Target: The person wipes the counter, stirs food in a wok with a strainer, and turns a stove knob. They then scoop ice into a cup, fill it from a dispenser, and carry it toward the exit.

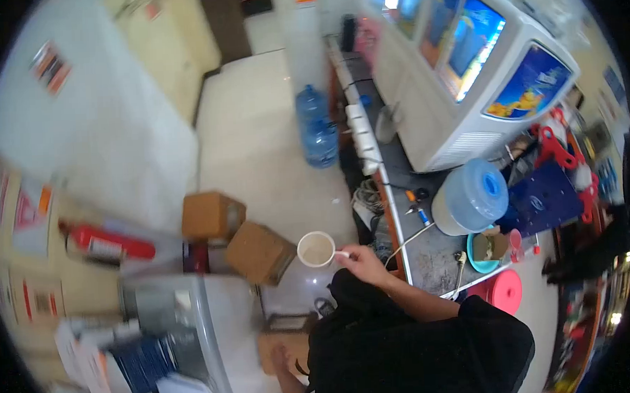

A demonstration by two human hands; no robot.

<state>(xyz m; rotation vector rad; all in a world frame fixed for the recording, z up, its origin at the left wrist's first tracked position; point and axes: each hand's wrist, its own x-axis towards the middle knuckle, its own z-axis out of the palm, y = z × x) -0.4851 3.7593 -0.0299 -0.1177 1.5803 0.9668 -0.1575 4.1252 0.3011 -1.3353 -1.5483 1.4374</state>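
A white mug (316, 249) is held out in front of me, tilted so its round mouth faces up toward my view; its inside looks pale beige. My right hand (364, 266) grips it by the handle, fingers closed around it. Low at my left side hangs my left hand (283, 357), fingers loosely extended with nothing seen in them. It overlaps a flat cardboard piece (267, 352) near the floor.
Cardboard boxes (261, 253) stand on the floor left of the mug. Blue water bottles (320, 143) stand ahead. Along the right runs a dark counter (430, 265) with a white drink machine (438, 114) and a large water jug (463, 204). A fire extinguisher (113, 243) is at left.
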